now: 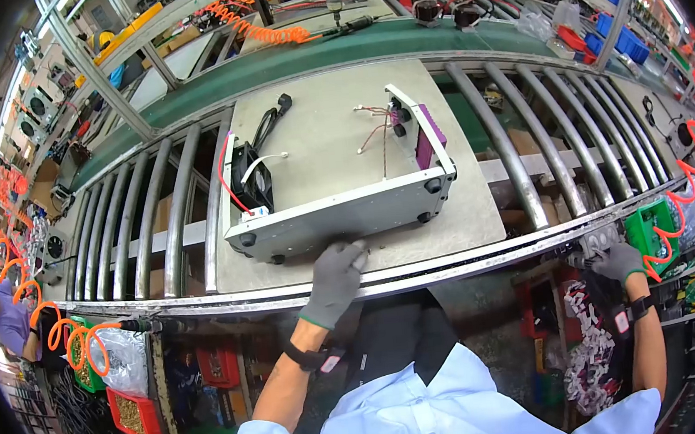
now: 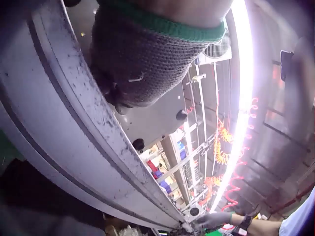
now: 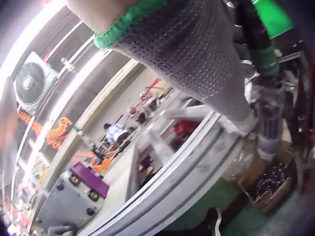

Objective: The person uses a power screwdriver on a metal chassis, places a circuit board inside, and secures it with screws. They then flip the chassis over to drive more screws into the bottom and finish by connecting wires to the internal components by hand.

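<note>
With left grip (image 1: 337,278) at near side of chassis (image 1: 348,219) and right grip (image 1: 620,262) beside tool (image 3: 268,110), cannot tell finger closure on either; looks part-done, with purple block (image 1: 430,135) seemingly mounted but loose leads (image 1: 375,109), beyond left grip, probably left to connect.

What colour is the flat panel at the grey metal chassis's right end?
The panel is purple, clearest from the head.
</note>
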### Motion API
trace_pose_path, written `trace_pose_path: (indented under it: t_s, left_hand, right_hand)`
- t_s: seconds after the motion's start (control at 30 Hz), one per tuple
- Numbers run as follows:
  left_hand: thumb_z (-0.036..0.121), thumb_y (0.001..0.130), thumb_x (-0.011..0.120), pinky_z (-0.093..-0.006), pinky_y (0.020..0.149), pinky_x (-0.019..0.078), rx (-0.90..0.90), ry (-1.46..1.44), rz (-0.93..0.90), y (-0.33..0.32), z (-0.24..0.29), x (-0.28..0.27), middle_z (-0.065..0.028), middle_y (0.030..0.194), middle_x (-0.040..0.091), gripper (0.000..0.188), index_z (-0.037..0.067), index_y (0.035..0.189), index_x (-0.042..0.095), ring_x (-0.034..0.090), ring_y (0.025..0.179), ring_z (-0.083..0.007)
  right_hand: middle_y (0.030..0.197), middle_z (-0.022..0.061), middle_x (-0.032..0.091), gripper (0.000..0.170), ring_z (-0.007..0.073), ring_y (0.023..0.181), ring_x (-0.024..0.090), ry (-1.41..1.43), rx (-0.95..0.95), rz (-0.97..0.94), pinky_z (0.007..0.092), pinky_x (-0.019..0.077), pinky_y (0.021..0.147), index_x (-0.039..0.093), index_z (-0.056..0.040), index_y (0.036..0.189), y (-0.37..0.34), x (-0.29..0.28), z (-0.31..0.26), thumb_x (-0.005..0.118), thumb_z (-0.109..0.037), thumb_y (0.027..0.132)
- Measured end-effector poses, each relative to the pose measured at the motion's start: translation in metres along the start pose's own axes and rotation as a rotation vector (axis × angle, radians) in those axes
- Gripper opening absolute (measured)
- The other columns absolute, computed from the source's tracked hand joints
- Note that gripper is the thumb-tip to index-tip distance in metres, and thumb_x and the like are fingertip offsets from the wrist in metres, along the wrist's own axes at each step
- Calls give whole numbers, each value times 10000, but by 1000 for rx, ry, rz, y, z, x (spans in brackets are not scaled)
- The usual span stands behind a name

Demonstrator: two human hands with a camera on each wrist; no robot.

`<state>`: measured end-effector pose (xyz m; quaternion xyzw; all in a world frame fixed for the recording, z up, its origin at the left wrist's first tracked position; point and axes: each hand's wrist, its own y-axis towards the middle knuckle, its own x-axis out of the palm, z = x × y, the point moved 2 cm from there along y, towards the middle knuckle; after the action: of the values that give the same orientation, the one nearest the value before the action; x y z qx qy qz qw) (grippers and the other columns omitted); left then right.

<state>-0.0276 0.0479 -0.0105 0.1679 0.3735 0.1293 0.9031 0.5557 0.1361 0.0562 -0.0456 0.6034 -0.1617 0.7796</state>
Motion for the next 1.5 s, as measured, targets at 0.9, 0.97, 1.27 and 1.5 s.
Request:
trace_pose_path:
  t_s: [0.9,0.97,1.27,1.5]
  left_hand:
    - [266,1022,595,-195,560,492,-773,-983,-109,-83,43,-52,-23,848,663,279,11,1092,683,603,659,-48]
    - [252,1027,588,-192,548,487,-775,-1074,-20,-94,31,-59,-22,842,659,257,14,1063,678,596,647,-46]
    - [220,1028,579,-195,536,507,-754,-1107,79,-120,15,-118,-47,798,665,244,-13,1059,644,640,649,-84]
    - [243,1026,590,-205,557,527,-727,-1047,57,-135,5,-147,-59,833,686,272,-13,1085,661,651,666,-87]
  right_hand:
    - [874,90,662,573,154,782,623,944,-667,-652,345,517,713,620,7,1115,-195,-5,-254,840,-339,715]
    - [886,103,671,584,164,788,629,951,-688,-696,349,520,725,629,8,1116,-204,-13,-280,847,-356,715]
    - [741,54,592,468,116,506,563,1012,-729,-1093,268,465,461,576,20,1129,-231,-43,-335,789,-198,773]
    - [947,135,678,585,135,563,613,1140,-770,-1597,245,467,444,556,14,1236,-234,-25,-361,815,-251,783]
